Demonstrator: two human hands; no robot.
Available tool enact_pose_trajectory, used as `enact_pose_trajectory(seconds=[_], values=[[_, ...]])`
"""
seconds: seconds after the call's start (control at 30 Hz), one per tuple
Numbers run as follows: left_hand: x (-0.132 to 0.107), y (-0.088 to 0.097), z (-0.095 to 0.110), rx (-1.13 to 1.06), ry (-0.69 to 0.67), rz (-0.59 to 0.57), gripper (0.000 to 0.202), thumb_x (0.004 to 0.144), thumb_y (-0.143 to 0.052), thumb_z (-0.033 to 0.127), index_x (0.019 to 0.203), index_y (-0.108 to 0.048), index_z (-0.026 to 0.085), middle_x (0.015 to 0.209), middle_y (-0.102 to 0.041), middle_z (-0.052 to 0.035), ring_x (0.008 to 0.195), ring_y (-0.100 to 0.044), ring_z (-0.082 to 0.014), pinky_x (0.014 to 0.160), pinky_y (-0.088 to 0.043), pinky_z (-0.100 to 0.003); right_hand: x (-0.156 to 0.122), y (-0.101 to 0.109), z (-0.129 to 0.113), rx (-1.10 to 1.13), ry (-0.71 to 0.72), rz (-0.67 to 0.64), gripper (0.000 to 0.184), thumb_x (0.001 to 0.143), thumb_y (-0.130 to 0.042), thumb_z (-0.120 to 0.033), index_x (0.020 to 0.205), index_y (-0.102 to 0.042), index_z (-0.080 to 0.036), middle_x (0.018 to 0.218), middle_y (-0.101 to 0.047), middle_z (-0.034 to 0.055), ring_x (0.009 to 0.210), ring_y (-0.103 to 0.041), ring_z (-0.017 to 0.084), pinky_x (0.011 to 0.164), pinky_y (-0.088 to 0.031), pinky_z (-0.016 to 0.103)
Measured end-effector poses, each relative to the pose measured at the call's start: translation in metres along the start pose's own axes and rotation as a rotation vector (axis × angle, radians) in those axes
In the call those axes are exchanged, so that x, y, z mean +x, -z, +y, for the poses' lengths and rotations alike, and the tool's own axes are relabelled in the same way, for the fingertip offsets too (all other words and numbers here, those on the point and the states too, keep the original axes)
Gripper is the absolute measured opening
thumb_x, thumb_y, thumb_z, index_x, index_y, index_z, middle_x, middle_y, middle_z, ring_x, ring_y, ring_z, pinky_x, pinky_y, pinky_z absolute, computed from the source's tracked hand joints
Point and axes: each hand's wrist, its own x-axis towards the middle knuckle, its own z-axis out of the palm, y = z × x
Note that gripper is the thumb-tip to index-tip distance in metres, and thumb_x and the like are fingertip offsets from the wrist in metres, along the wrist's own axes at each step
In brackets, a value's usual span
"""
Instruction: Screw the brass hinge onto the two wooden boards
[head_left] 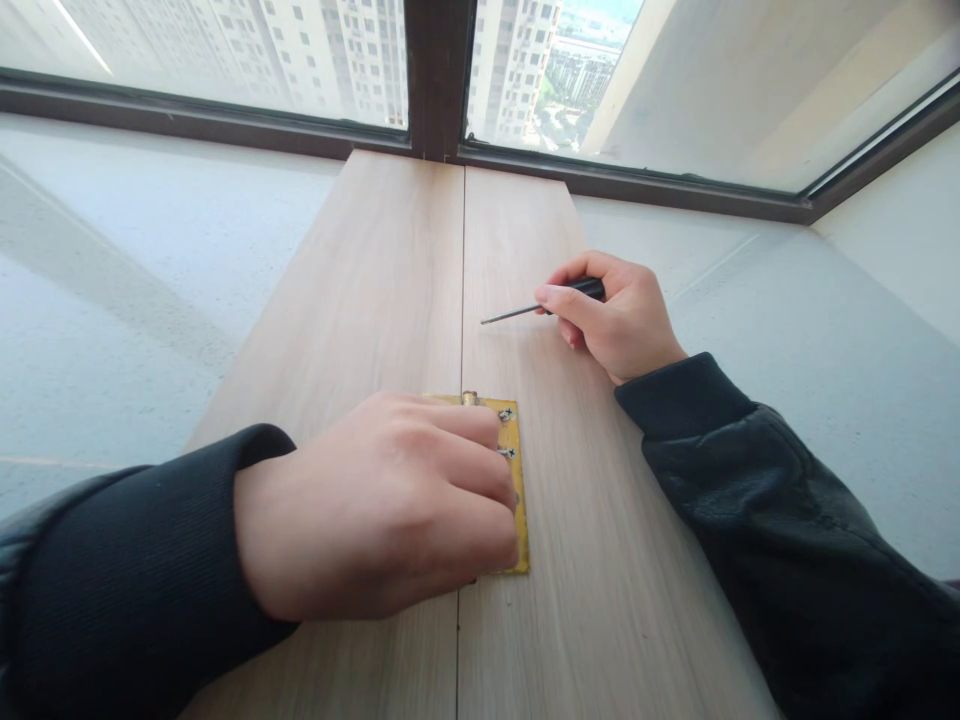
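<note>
A brass-coloured hinge [523, 540] lies across the seam between two pale wood boards. My left hand [390, 500] is over it with curled fingers and covers most of it; whatever the fingertips hold is hidden. Cross-head screws [508, 413] show along the hinge's right leaf, and one near the fingers [510, 453] appears to stand proud. My right hand [611, 310] is closed around the black handle of a screwdriver [514, 314]. Its thin metal shaft points left, toward the seam, beyond the hinge and apart from it.
The left board [337, 300] and right board [517, 230] lie side by side on a speckled white surface [135, 270]. At their far end stands a dark window frame [439, 80], with tall buildings [337, 50] outside the glass.
</note>
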Motion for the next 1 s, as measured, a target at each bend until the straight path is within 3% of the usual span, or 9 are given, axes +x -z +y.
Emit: enact_pose_trajectory(seconds=[0.23,0.5,1.0], values=[[-0.0034,0.0004,0.0012,-0.015,-0.010,-0.011,0.013,0.085,-0.059,0.011,0.081,-0.069,0.018,0.078,-0.070,-0.0007,0.072,-0.052,-0.0155,0.067,-0.042,-0.033,-0.0003,0.0002,0.0011,0.005,0.013,-0.003,0.015,0.075,-0.071,-0.026,0.073,-0.062,-0.014,0.053,-0.055,-0.0020,0.038,-0.044,0.008,0.035,-0.029,0.022],[-0.0028,0.0016,0.0013,0.037,0.049,-0.040,0.018,0.091,-0.056,0.020,0.076,-0.067,0.020,0.073,-0.067,0.0007,0.077,-0.052,-0.0160,0.069,-0.036,-0.032,-0.0008,0.0001,0.0005,0.017,0.018,-0.005,0.015,0.075,-0.071,-0.026,0.074,-0.062,-0.014,0.060,-0.060,0.0006,0.040,-0.045,0.008,0.035,-0.029,0.022],[-0.0020,0.0006,0.0010,-0.013,0.037,-0.081,0.018,0.088,-0.054,0.013,0.089,-0.067,0.024,0.088,-0.071,-0.0010,0.081,-0.053,-0.0163,0.075,-0.040,-0.032,-0.0021,-0.0012,-0.0002,0.020,0.022,-0.009,0.014,0.075,-0.073,-0.025,0.073,-0.062,-0.016,0.061,-0.060,0.0005,0.041,-0.044,0.008,0.037,-0.030,0.022]])
